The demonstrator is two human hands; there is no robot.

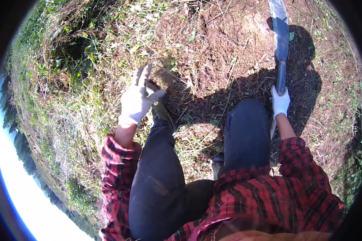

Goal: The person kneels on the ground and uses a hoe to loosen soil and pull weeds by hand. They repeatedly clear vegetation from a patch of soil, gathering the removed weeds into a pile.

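Note:
My left hand (137,101), in a white glove with greyish fingertips, is held above the grassy ground with its fingers apart and nothing in it. Under and beside it is a laced green shoe (160,113) on my foot. On the other side, my right hand (280,101), also in a white glove, is closed round the lower end of the handle of a long curved machete-like blade (280,39). The blade points away from me, and its tip runs out of the top of the picture. My right hand is just outside my bent right knee.
Cut stems and dry litter cover the brown soil (211,72) in front of me. Taller green weeds (78,51) stand at the upper left. My shadow (304,72) falls on the ground ahead and to the right. Trees (24,147) line the far left edge.

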